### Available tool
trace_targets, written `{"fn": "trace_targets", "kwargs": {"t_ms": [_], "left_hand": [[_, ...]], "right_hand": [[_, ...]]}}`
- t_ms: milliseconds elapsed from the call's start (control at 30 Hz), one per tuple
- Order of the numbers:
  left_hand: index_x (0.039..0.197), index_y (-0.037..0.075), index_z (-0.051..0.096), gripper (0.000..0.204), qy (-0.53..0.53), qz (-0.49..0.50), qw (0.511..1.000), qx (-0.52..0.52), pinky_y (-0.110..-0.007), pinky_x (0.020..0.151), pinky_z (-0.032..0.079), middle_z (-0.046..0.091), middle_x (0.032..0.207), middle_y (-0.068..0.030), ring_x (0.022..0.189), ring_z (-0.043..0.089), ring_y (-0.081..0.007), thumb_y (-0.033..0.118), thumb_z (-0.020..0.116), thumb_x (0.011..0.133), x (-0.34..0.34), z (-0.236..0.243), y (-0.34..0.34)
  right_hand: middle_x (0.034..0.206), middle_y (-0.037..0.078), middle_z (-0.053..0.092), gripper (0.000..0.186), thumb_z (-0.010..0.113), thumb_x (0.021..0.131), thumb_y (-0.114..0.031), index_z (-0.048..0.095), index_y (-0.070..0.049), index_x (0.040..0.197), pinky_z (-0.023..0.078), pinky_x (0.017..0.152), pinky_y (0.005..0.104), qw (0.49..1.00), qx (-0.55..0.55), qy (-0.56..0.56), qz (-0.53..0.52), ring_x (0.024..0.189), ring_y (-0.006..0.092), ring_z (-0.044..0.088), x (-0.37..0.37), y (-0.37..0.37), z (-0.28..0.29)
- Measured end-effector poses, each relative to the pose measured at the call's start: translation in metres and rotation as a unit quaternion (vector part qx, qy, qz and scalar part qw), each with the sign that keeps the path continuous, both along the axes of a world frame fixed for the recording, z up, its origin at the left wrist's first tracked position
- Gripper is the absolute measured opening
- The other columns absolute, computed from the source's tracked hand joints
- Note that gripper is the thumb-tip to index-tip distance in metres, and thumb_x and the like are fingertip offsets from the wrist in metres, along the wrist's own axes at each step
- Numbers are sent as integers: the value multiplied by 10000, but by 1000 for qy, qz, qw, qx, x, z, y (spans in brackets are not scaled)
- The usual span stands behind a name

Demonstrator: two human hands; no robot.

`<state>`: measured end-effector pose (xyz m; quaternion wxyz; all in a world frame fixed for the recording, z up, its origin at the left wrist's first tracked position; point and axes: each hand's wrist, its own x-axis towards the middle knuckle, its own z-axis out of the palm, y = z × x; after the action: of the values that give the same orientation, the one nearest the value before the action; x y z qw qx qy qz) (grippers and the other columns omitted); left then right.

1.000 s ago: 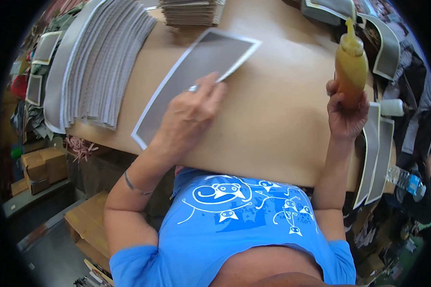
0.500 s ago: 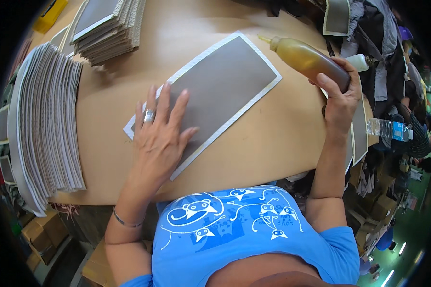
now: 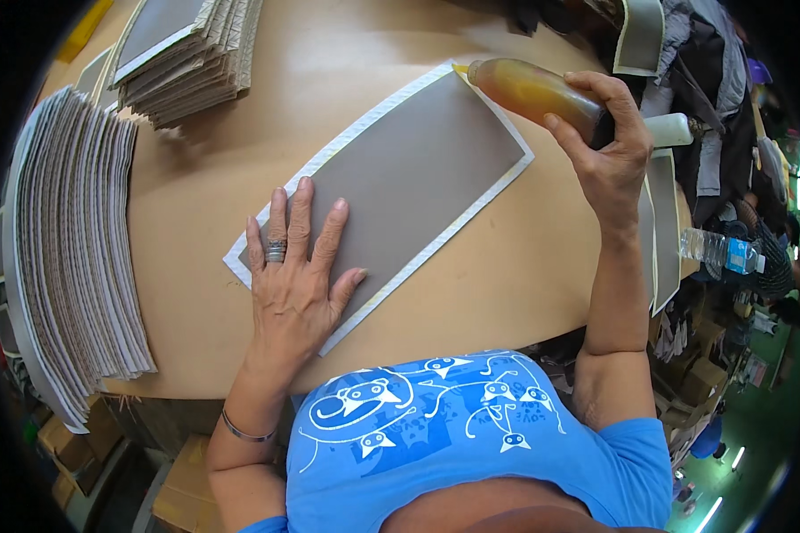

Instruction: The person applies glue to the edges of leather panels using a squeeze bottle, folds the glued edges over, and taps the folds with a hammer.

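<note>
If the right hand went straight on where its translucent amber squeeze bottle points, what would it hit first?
Probably the far corner of the grey, white-bordered rectangular panel: the yellow nozzle seems right there, though depth is unclear.

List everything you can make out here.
Grey rectangular panel: one, grey, white border, centre
Amber squeeze bottle: one, amber, at panel's far corner
Tan tabletop: one, tan, under panel
Fanned panel stack: one, grey, left
Short panel stack: one, grey and beige, upper left
White cylindrical bottle: one, white, right
Clear plastic bottle: one, blue label, right edge
Grey bordered sheets: several, grey, right
Brown cardboard boxes: several, brown, lower left
Left hand: one, silver rings, on panel
Right hand: one, bare, around squeeze bottle
</note>
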<state>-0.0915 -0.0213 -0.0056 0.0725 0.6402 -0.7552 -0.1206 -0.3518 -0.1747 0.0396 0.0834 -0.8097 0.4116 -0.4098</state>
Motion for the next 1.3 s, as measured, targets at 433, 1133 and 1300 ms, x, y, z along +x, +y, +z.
{"fn": "trace_targets", "kwargs": {"t_ms": [433, 1133, 1300], "left_hand": [[1347, 143, 363, 630, -17, 7, 1000, -1, -497, 1072, 94, 188, 1454, -127, 1339, 154, -336, 363, 566, 793, -2, 11, 14], [1350, 136, 358, 638, -16, 9, 1000, 7, -483, 1076, 87, 189, 1454, -130, 1343, 152, -325, 322, 583, 783, -2, 13, 16], [1348, 136, 360, 644, -9, 15, 1000, 5, -495, 1072, 98, 193, 1453, -128, 1340, 161, -329, 285, 606, 772, -2, 13, 16]], "right_hand": [[890, 76, 609, 349, 705, 585, 48, 597, -33, 908, 472, 712, 301, 997, -52, 16, 49, 803, 233, 588, -1, 8, 8], [887, 91, 612, 356, 712, 585, 35, 596, -26, 916, 473, 741, 293, 999, -18, -12, 24, 823, 230, 596, -11, 15, 7], [885, 100, 610, 363, 704, 581, 50, 596, -24, 920, 482, 734, 300, 998, -35, -1, 56, 812, 239, 600, -1, 26, 2]]}}
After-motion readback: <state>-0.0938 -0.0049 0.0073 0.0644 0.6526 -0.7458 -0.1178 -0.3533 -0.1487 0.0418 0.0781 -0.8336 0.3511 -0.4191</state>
